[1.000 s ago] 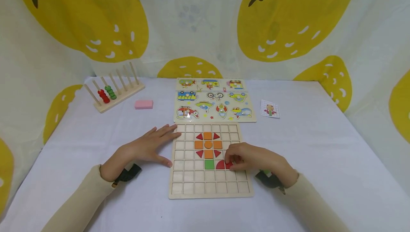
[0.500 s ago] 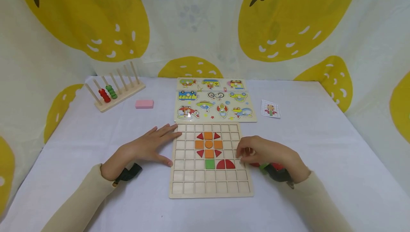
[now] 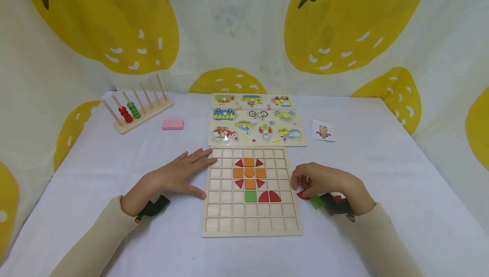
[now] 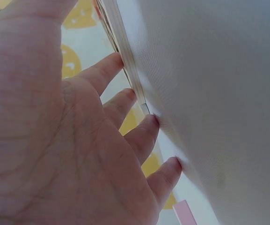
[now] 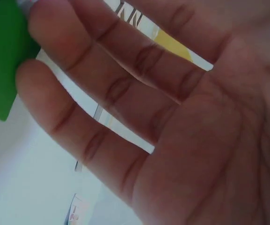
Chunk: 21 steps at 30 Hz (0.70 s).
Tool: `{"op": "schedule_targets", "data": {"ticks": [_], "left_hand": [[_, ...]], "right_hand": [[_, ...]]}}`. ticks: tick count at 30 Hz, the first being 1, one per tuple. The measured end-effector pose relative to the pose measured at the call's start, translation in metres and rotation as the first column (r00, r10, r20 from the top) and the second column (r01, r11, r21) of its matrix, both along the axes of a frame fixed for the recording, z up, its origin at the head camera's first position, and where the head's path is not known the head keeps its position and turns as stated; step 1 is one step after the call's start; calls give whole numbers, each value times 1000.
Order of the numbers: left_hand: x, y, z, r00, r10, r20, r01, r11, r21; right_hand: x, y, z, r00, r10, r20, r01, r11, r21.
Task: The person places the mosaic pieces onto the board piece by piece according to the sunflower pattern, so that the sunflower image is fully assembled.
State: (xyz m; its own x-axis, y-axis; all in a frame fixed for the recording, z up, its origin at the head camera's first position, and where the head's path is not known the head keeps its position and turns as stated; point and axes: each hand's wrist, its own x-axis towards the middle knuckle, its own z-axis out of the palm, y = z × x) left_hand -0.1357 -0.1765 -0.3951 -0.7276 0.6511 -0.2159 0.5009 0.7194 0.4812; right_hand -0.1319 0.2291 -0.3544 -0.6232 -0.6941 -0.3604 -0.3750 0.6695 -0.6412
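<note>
A wooden grid board [image 3: 225, 223] lies on the table with flat coloured pieces in its cells. Among them are orange squares, an orange circle [image 3: 249, 173], red triangles, a green square [image 3: 250, 196] and two red quarter circles [image 3: 264, 197] side by side. My left hand [image 3: 173, 177] rests flat at the board's left edge, fingers spread; in the left wrist view its fingertips [image 4: 113, 63] touch the edge. Right of the board, my right hand [image 3: 324, 181] reaches over loose pieces. Its thumb and index finger stand apart around a red piece [image 3: 303, 194], beside a green piece [image 3: 316, 202]. Contact is unclear.
Behind the board lies a vehicle knob puzzle [image 3: 257, 126]. A small pattern card [image 3: 323, 131] is to its right. Further left are a pink block [image 3: 172, 124] and a peg stand [image 3: 143, 116] with red and green beads. More red pieces show partly under the right wrist.
My right hand has let go of the right red quarter circle on the board and moved right to the loose pieces. The left hand stays put.
</note>
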Motion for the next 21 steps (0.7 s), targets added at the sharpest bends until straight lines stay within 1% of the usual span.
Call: {"op": "schedule_targets", "data": {"ticks": [7, 10, 14, 21], "left_hand": [[-1, 0, -2, 1000, 1, 2, -1, 1000, 0], [-1, 0, -3, 1000, 3, 4, -3, 1000, 0], [-1, 0, -3, 1000, 5, 0, -5, 1000, -3], [0, 0, -3, 1000, 7, 4, -7, 1000, -2]], "right_hand": [[-2, 2, -2, 1000, 20, -1, -20, 1000, -17], [-4, 3, -4, 1000, -3, -18, 3, 1000, -1], [-9, 6, -5, 997, -28, -66, 28, 1000, 3], [-13, 10, -9, 983, -19, -184, 11, 999, -49]]}}
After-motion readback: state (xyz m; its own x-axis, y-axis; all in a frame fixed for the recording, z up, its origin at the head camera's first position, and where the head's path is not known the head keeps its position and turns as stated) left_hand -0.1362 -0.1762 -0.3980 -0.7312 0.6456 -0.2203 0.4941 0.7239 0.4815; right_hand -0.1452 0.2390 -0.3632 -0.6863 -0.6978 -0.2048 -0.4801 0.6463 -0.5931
